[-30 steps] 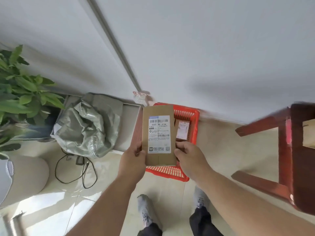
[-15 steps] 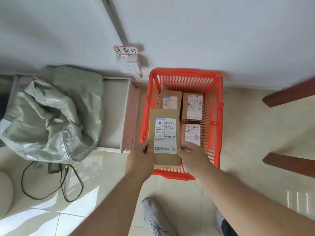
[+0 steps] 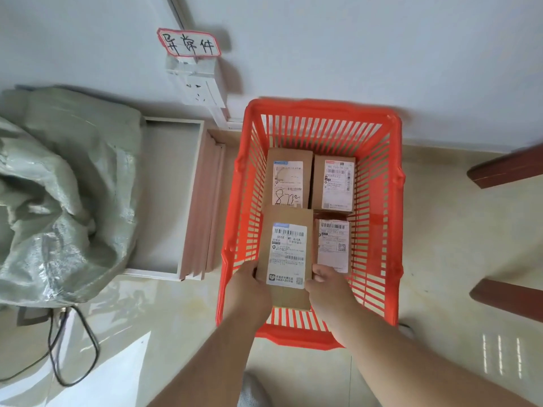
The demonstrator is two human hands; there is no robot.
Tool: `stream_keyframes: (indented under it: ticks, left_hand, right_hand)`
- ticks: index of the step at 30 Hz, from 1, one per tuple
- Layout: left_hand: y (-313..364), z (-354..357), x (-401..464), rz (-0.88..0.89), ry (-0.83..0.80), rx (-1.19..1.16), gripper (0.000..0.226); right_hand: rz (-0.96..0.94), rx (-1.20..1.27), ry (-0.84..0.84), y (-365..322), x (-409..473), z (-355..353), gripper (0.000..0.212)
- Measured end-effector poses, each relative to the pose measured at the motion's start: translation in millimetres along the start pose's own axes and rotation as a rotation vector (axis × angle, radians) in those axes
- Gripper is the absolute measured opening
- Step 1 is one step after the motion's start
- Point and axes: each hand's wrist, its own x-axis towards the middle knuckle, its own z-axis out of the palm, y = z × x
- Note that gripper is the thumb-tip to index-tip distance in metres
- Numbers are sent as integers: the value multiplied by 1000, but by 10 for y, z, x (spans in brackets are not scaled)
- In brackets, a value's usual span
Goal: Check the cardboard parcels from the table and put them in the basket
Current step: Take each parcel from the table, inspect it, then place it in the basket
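Cardboard, stiff and probably light, the parcel (image 3: 286,254) sits low in the middle of the frame inside the red basket (image 3: 393,183), held at its near sides by the left hand (image 3: 246,292) and right hand (image 3: 329,289).

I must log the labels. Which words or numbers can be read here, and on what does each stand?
"异常件": handwritten sign on the wall.
"501E" and "M1 A10A": label of the held parcel.
"87", handwritten, rest unclear: far-left parcel in the basket.
All other print: too small.
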Motion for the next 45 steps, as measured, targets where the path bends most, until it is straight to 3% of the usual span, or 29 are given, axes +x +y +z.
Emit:
stream_keyframes:
  ticks: [3,13,25,30,36,40,45]
  left_hand:
    - [-92,130,74,-22,-4,-3,33]
    - [-65,264,181,27,-22,90,75]
    - [97,206,65,113,-25,171,68]
    - [262,132,-144,176,8,148,65]
    - [743,-73,-71,233,153,47,64]
    - [1001,-119,394,251,136,-17,69]
    - [1066,-27,666,302,95,227,65]
  right_hand:
    - [-13,8,-2,136,147,70,42]
    - [-23,-59,54,173,382,159,43]
    - [-27,-121,65,-40,163,-113,34]
    - [-123,-151,121,-143,-89,-293,34]
    - [-238,-48,159,-694,-49,-344,35]
    - [-256,-3,134,-1122,310,-273,40]
    - [-274,-28,-4,-1345,648,-234,52]
